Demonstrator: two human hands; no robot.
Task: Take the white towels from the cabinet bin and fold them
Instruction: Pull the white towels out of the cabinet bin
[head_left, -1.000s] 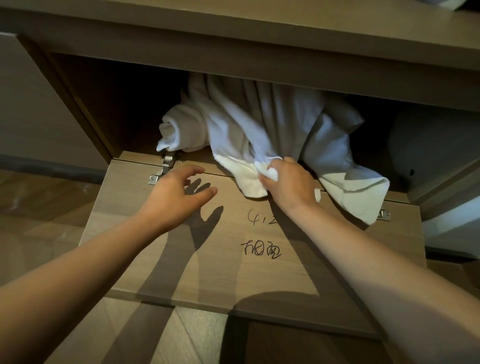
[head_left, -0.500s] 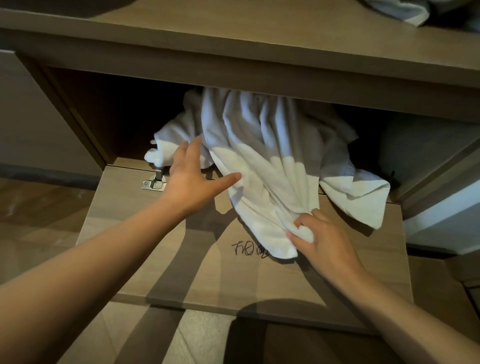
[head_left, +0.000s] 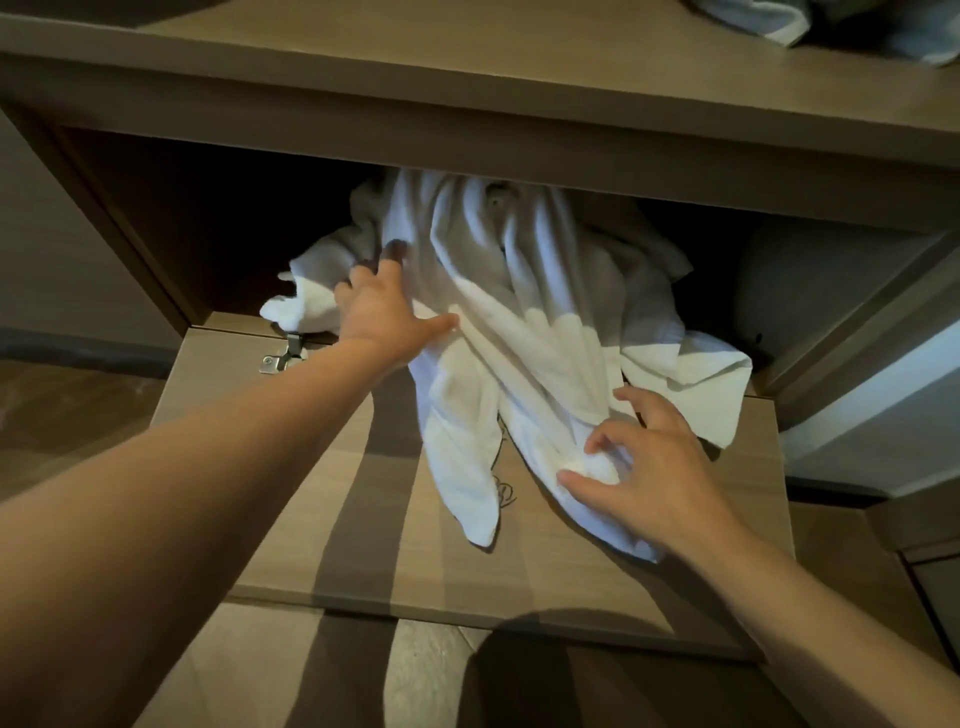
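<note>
Several white towels (head_left: 519, 332) lie tangled in one heap, half inside the cabinet (head_left: 467, 83) opening and half spilled toward the near side over the dropped-down door panel (head_left: 322, 509). The cloth is thick, soft and matte, gathered into long ropey folds that fan down from the far top of the opening. Two narrow tongues hang nearest, and a flat hemmed corner lies out to the right. The far half of the heap sits in bluish shade and the near half in warm light.

The left hand (head_left: 382, 317) is spread wide, its fingers straight. Their tips push into the left side of the heap and the thumb lies out along a fold. The right hand (head_left: 654, 467) rests on the near right tongue with its fingers bent and fanned. A small bunched lump of cloth sits between its thumb and forefinger, but whether it is pinched or only touched cannot be told.

Cabinet and panel are pale wood-grain board, flat and square-edged. A small metal hinge (head_left: 283, 356) sits at the panel's far left corner. Dark handwriting (head_left: 506, 491) on the panel is mostly covered by towel and unreadable. The towels cannot be counted, and the inside of the opening is black. On the cabinet top at the far right, a pale cloth (head_left: 779, 21) is cut off by the frame.
</note>
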